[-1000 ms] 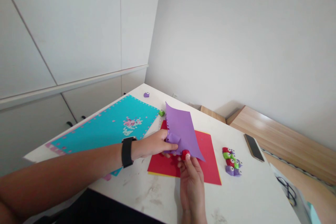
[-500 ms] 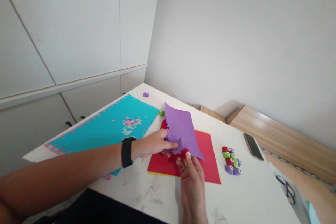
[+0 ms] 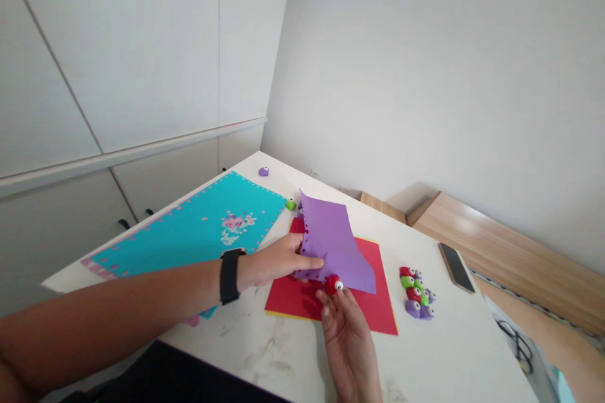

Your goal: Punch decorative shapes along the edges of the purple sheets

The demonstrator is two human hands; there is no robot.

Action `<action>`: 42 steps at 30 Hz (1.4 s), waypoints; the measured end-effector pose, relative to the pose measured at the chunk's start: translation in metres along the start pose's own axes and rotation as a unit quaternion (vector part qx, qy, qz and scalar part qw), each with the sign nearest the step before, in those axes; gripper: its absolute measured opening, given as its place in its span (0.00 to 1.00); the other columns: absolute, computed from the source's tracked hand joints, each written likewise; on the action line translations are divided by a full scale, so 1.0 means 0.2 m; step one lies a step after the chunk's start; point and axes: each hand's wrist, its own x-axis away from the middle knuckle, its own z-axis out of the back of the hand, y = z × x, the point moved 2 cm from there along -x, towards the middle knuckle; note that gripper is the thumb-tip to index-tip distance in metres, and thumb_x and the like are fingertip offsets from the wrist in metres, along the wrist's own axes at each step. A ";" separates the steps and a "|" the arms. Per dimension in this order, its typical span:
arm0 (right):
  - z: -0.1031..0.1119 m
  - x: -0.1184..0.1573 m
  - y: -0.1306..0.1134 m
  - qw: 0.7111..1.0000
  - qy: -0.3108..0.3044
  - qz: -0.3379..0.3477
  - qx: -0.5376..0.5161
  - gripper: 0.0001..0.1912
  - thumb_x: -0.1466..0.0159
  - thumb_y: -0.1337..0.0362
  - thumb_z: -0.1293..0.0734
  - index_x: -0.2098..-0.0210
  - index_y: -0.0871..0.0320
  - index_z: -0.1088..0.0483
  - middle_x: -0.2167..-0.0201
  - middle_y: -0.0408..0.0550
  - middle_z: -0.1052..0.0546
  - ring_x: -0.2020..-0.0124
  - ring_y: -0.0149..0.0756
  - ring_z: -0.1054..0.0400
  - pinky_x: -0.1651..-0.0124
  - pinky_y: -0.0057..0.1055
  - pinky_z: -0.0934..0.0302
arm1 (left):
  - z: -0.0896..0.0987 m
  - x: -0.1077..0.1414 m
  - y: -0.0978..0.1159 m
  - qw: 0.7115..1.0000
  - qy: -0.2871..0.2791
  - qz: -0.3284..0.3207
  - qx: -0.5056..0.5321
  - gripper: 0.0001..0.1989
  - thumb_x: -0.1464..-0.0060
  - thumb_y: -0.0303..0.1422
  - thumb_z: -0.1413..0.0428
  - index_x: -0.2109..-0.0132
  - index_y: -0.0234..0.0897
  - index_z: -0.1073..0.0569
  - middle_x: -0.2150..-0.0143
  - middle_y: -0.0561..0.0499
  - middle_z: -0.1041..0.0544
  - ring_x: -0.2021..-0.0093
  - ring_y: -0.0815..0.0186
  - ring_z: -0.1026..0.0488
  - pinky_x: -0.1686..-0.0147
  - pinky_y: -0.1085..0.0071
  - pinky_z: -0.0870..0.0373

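Purple paper sheet gripped by left-hand fingers; red craft punch pinched by right-hand fingers; red card lying just beneath.

Matt purple paper curls over smooth red card, a glossy plastic craft punch at its near edge. Right of the card, more glossy plastic punches and a phone's shiny glass; left of it, matt teal paper on a smooth, smudged white tabletop. My wristband is matt black.
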 end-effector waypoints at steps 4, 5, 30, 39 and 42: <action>0.00 -0.03 0.02 1.000 0.012 0.011 -0.010 0.15 0.52 0.67 0.16 0.67 0.58 0.19 0.64 0.45 0.16 0.61 0.38 0.19 0.68 0.22 0.27 | -0.01 0.00 -0.01 1.000 -0.008 0.009 -0.021 0.23 0.51 0.41 0.30 0.52 0.34 0.22 0.56 0.44 0.17 0.56 0.56 0.20 0.56 0.65 0.24; 0.00 -0.04 0.02 1.000 0.016 0.016 -0.014 0.15 0.52 0.67 0.16 0.67 0.57 0.19 0.64 0.44 0.16 0.62 0.37 0.19 0.69 0.21 0.27 | -0.01 0.00 -0.01 1.000 -0.006 0.013 -0.026 0.23 0.51 0.42 0.30 0.52 0.33 0.22 0.56 0.44 0.17 0.56 0.56 0.20 0.56 0.65 0.25; -0.24 -0.26 -0.70 0.862 0.036 0.389 0.324 0.21 0.42 0.55 0.24 0.54 0.59 0.24 0.61 0.49 0.20 0.63 0.41 0.21 0.70 0.29 0.31 | 0.01 0.00 -0.06 0.990 -0.019 0.111 -0.088 0.22 0.50 0.40 0.34 0.51 0.37 0.29 0.65 0.48 0.18 0.74 0.65 0.22 0.78 0.74 0.29; -0.65 -0.66 -0.14 0.678 -0.177 0.255 0.666 0.07 0.46 0.72 0.28 0.67 0.58 0.20 0.75 0.45 0.21 0.71 0.37 0.28 0.61 0.34 0.37 | 0.01 0.00 -0.14 0.975 -0.080 0.164 -0.129 0.23 0.55 0.35 0.32 0.55 0.40 0.33 0.71 0.51 0.19 0.76 0.60 0.21 0.75 0.67 0.24; -0.66 -0.71 -0.03 0.648 -0.205 0.261 0.686 0.07 0.49 0.75 0.27 0.72 0.58 0.21 0.71 0.48 0.19 0.64 0.42 0.27 0.54 0.36 0.38 | 0.02 0.00 -0.16 0.974 -0.074 0.169 -0.134 0.24 0.56 0.33 0.32 0.53 0.40 0.32 0.67 0.49 0.18 0.76 0.59 0.21 0.74 0.65 0.23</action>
